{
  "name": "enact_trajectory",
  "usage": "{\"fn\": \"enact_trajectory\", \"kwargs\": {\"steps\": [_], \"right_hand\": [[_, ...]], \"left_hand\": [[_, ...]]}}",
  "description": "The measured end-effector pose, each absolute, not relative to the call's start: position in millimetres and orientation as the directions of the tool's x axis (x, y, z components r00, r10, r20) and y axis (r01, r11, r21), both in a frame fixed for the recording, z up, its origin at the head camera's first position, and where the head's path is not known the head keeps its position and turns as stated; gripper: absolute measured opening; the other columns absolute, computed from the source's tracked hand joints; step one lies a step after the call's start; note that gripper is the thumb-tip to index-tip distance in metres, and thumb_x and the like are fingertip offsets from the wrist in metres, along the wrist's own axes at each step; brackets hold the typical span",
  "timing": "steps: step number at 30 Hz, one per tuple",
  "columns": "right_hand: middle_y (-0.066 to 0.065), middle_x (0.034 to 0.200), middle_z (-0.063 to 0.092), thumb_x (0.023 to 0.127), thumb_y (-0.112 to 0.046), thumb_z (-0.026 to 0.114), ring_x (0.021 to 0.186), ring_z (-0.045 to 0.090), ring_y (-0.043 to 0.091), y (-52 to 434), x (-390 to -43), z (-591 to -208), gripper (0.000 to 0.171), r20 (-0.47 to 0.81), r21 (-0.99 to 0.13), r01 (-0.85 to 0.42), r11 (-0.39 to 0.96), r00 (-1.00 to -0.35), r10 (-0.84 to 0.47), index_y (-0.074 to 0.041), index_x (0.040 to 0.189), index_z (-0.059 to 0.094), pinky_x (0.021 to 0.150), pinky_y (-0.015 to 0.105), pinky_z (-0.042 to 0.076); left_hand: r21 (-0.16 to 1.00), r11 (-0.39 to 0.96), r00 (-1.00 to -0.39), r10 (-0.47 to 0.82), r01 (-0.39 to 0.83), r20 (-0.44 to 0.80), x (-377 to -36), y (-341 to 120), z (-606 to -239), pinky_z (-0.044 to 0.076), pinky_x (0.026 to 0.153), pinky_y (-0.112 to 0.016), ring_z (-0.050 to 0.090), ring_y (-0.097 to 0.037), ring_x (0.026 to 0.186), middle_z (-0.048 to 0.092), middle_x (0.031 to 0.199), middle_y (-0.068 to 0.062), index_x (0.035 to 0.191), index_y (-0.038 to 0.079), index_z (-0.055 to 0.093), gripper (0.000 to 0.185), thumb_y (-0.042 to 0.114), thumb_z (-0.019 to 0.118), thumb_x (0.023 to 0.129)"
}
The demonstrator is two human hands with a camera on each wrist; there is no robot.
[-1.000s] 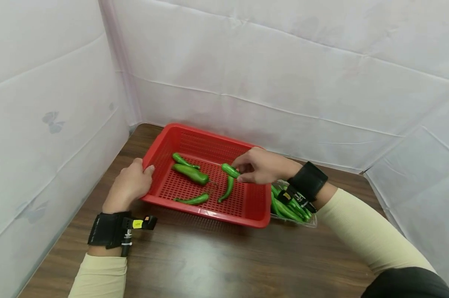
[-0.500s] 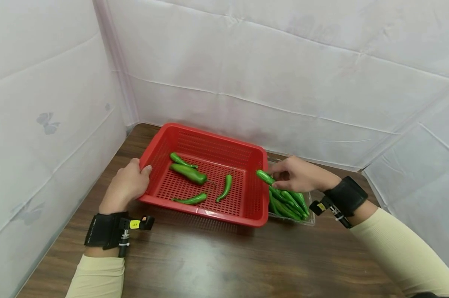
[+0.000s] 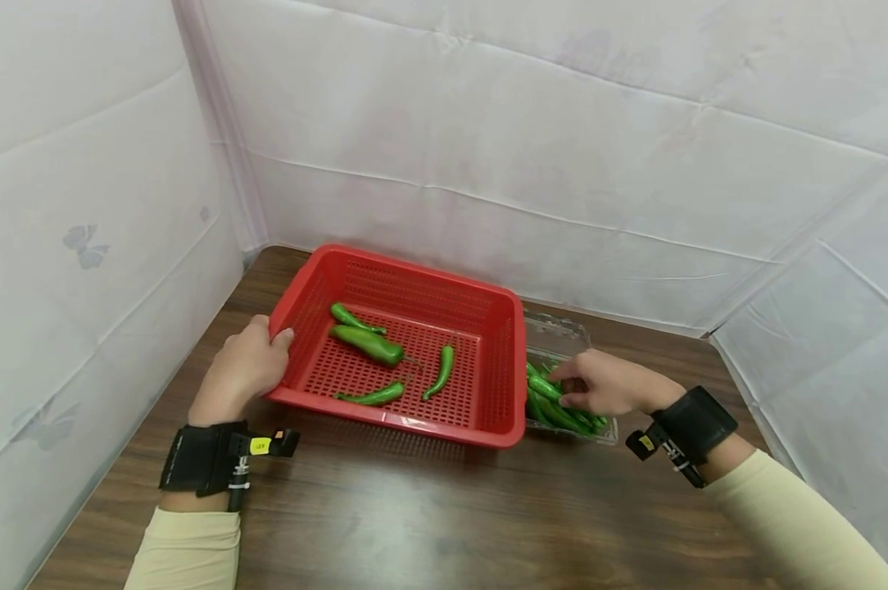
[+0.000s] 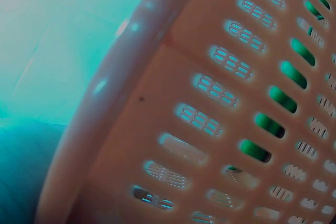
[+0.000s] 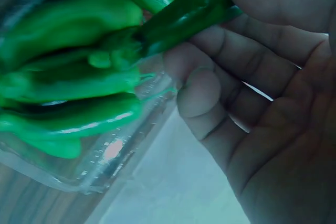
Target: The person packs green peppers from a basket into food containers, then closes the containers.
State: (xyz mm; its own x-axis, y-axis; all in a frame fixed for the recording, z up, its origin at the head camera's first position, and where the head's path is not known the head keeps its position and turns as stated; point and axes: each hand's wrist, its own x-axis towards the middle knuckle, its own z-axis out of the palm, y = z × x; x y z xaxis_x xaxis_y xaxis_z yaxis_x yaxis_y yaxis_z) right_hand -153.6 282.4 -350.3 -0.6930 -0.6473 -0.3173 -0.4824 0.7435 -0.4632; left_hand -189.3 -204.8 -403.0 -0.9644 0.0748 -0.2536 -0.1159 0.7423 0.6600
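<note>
Right hand (image 3: 609, 383), pinching green chili pepper (image 5: 181, 20), swings from above red plastic basket (image 3: 418, 291) to clear plastic box (image 3: 558, 333) at three o'clock; left hand (image 3: 243, 367) grips basket at nine; four peppers (image 3: 370, 344) lie inside.

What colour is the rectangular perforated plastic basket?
Red; the basket shows best in the head view.

I see pale-yellow sleeves (image 3: 189, 545) and broad black wristbands (image 3: 193, 460), each band carrying a small black camera (image 3: 287, 443) with a yellow label (image 3: 260, 446).

the red basket (image 3: 396, 421) bars low passage leftward from the clear tray (image 5: 113, 153) but leaves room over its own rim.
</note>
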Motion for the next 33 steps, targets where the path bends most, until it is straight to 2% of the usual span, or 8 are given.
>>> {"fn": "enact_trajectory", "kwargs": {"steps": [4,6,8,12,19,22,33], "right_hand": [[-0.015,0.061,0.038,0.099,-0.006,0.067,0.054,0.034,-0.002,283,-149,-358,0.023,-0.332,-0.455,-0.473,0.754,-0.696,-0.637,-0.006,0.121,0.074,0.063,0.022,0.04],[-0.014,0.062,0.037,0.098,-0.005,0.067,0.055,0.033,-0.002,282,-148,-363,0.018,-0.337,-0.443,-0.478,0.758,-0.695,-0.635,-0.008,0.114,0.075,0.062,0.021,0.039],[-0.013,0.063,0.034,0.098,-0.005,0.066,0.056,0.031,-0.001,281,-148,-367,0.009,-0.341,-0.421,-0.494,0.76,-0.691,-0.638,-0.009,0.1,0.074,0.06,0.02,0.036],[-0.011,0.066,0.032,0.097,-0.003,0.067,0.058,0.03,0.0,277,-146,-373,0.015,-0.341,-0.395,-0.53,0.751,-0.674,-0.655,-0.011,0.084,0.067,0.06,0.02,0.034],[-0.011,0.071,0.051,0.094,-0.008,0.074,0.065,0.045,0.001,272,-142,-376,0.008,-0.335,-0.338,-0.518,0.786,-0.714,-0.614,-0.014,0.098,0.073,0.064,0.022,0.044],[-0.01,0.074,0.056,0.093,-0.01,0.076,0.066,0.048,0.001,271,-142,-378,0.007,-0.316,-0.324,-0.521,0.79,-0.727,-0.609,-0.014,0.096,0.072,0.065,0.022,0.046],[-0.011,0.069,0.044,0.093,-0.006,0.075,0.064,0.038,0.001,266,-144,-391,0.022,-0.206,-0.316,-0.574,0.755,-0.736,-0.645,-0.017,0.078,0.063,0.061,0.02,0.038]], "left_hand": [[0.661,0.742,-0.965,0.077,-0.113,-0.251,-189,-205,-402,0.048,0.058,-0.032,0.067,-0.025,0.078,0.066,0.1,-0.025,0.145,-0.014,0.034,0.057,0.033,0.034,0.112],[0.663,0.741,-0.965,0.078,-0.112,-0.25,-189,-205,-402,0.048,0.057,-0.032,0.067,-0.025,0.078,0.066,0.1,-0.026,0.145,-0.014,0.034,0.057,0.033,0.034,0.113],[0.664,0.74,-0.966,0.078,-0.11,-0.248,-189,-205,-402,0.048,0.057,-0.032,0.067,-0.025,0.078,0.066,0.1,-0.026,0.145,-0.014,0.034,0.057,0.033,0.034,0.113],[0.664,0.739,-0.966,0.077,-0.11,-0.246,-188,-205,-402,0.048,0.057,-0.032,0.067,-0.025,0.078,0.066,0.1,-0.025,0.144,-0.014,0.034,0.056,0.032,0.034,0.112],[0.666,0.736,-0.964,0.076,-0.118,-0.254,-188,-205,-401,0.048,0.057,-0.032,0.067,-0.025,0.078,0.065,0.1,-0.025,0.144,-0.013,0.035,0.055,0.032,0.034,0.112],[0.669,0.734,-0.965,0.074,-0.119,-0.253,-188,-204,-401,0.048,0.057,-0.032,0.067,-0.025,0.078,0.065,0.101,-0.026,0.144,-0.013,0.035,0.055,0.032,0.034,0.112],[0.673,0.729,-0.964,0.071,-0.124,-0.255,-188,-204,-401,0.049,0.057,-0.031,0.068,-0.026,0.079,0.066,0.102,-0.026,0.144,-0.013,0.034,0.055,0.032,0.035,0.112]]}}
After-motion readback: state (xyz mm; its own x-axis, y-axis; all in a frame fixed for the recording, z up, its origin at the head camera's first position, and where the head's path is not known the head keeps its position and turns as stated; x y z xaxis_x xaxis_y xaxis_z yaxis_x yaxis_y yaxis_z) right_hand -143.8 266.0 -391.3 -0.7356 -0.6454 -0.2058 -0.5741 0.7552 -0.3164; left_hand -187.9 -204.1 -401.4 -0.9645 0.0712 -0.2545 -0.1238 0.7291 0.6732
